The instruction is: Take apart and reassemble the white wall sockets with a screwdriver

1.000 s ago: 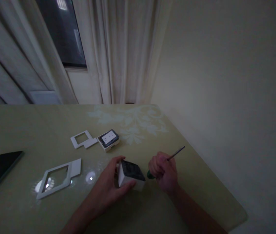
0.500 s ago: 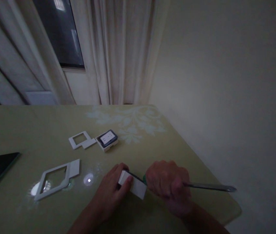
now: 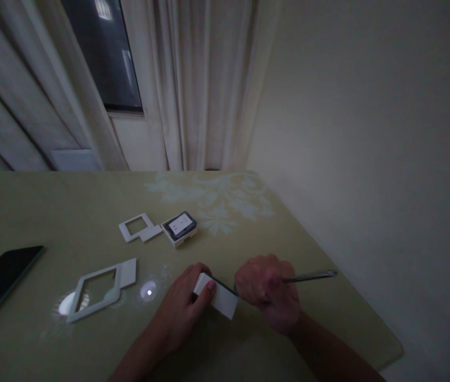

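My left hand [image 3: 183, 300] is closed round a small white block with a dark edge [image 3: 225, 301], which looks like a wall-socket module, and holds it tilted over the table with the thumb on its white face. My right hand [image 3: 268, 289] makes a fist round a screwdriver [image 3: 310, 276], its metal shaft pointing right, away from the block. A bit of the green handle end shows on the fist's left side, close against the block's dark edge; whether they touch I cannot tell. The rest of the handle is hidden in the fist.
A wall socket [image 3: 180, 227] in a white box lies beyond my hands. Left of it are a small white frame [image 3: 129, 236] and flat plate [image 3: 151, 233]. Nearer lie a larger frame [image 3: 96, 307] with a plate [image 3: 129, 271] and a dark phone [image 3: 2, 281]. A wall borders the table's right side.
The screwdriver's shaft has swung up and looks shorter, turned at another angle as my right wrist rotated. My left hand and the block stay nearly in place. The view has shifted slightly left.
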A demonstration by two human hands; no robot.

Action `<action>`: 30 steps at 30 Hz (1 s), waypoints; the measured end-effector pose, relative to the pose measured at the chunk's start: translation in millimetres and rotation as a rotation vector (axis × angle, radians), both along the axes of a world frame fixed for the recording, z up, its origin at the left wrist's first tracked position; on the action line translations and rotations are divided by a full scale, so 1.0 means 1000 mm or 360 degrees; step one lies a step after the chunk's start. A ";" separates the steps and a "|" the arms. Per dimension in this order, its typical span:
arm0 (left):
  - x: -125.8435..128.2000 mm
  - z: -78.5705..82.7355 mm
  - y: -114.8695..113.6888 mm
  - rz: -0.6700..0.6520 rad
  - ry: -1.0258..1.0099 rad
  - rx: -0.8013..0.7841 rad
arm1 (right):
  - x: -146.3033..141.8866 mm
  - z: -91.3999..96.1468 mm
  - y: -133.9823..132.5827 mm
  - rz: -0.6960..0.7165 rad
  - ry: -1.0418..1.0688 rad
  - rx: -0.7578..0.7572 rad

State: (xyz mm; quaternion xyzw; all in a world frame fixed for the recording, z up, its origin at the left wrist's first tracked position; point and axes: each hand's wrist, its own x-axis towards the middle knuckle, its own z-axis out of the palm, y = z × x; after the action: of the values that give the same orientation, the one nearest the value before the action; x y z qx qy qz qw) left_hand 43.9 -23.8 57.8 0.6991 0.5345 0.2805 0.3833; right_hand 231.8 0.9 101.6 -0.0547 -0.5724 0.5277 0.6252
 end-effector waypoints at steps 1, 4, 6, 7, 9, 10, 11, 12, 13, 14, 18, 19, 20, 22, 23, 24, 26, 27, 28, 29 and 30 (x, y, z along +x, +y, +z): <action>0.000 0.000 0.000 -0.0001 -0.0007 0.0006 | 0.000 -0.001 0.001 -0.0005 0.0015 0.0004; 0.000 -0.001 0.000 -0.0007 -0.0020 0.0014 | 0.000 -0.002 0.004 0.0027 -0.0033 -0.0060; 0.001 -0.002 -0.001 -0.0001 -0.0025 0.0002 | 0.000 -0.002 0.007 0.0070 -0.0080 -0.0119; 0.001 -0.002 -0.001 0.0007 -0.0024 -0.0006 | 0.000 -0.002 0.008 0.0084 -0.0079 -0.0126; 0.001 -0.002 -0.002 0.0021 -0.0026 -0.0020 | 0.002 0.000 0.011 0.0084 -0.0013 -0.0116; 0.001 -0.002 -0.003 0.0025 -0.0028 -0.0022 | 0.002 0.001 0.011 0.0088 0.0027 -0.0114; 0.001 -0.002 -0.003 0.0027 -0.0032 -0.0022 | 0.003 0.001 0.012 0.0095 0.0054 -0.0122; 0.001 -0.002 -0.003 0.0025 -0.0037 -0.0020 | 0.002 0.000 0.012 0.0112 0.0056 -0.0138; 0.001 -0.002 -0.003 0.0019 -0.0041 -0.0021 | 0.002 -0.001 0.011 0.0133 0.0034 -0.0166; 0.001 -0.002 -0.003 0.0012 -0.0042 -0.0021 | 0.001 -0.002 0.010 0.0151 0.0001 -0.0193; 0.003 0.000 -0.003 -0.0020 -0.0034 -0.0027 | 0.002 -0.001 0.005 0.0136 0.0043 -0.0172; 0.003 0.000 -0.003 -0.0014 -0.0031 -0.0028 | 0.002 0.001 0.004 0.0112 0.0082 -0.0145; 0.003 0.001 -0.002 -0.0003 -0.0028 -0.0023 | 0.003 0.002 0.003 0.0095 0.0090 -0.0135; 0.003 0.001 -0.002 0.0012 -0.0027 -0.0019 | 0.004 0.003 0.002 0.0081 0.0033 -0.0168; 0.002 0.001 -0.002 0.0012 -0.0027 -0.0019 | 0.004 0.002 0.003 0.0088 -0.0013 -0.0198; 0.002 0.001 -0.002 0.0009 -0.0027 -0.0019 | 0.004 0.002 0.004 0.0093 -0.0054 -0.0222; 0.002 0.000 -0.002 0.0008 -0.0029 -0.0022 | 0.004 0.001 0.005 0.0083 -0.0078 -0.0238; 0.002 -0.001 -0.002 0.0009 -0.0030 -0.0023 | 0.004 0.001 0.006 0.0072 -0.0062 -0.0233; 0.001 -0.002 -0.002 0.0013 -0.0031 -0.0021 | 0.004 0.000 0.006 0.0068 -0.0044 -0.0231; 0.001 -0.002 -0.002 0.0017 -0.0035 -0.0024 | 0.004 -0.001 0.006 0.0074 -0.0035 -0.0236; 0.001 -0.002 -0.003 0.0020 -0.0038 -0.0028 | 0.003 -0.002 0.005 0.0095 -0.0038 -0.0245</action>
State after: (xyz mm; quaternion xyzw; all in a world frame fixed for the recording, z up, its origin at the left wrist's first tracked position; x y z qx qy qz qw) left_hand 45.0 -26.5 56.0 0.6889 0.5367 0.2865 0.3941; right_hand 235.0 6.2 99.6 -0.0916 -0.5390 0.5879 0.5962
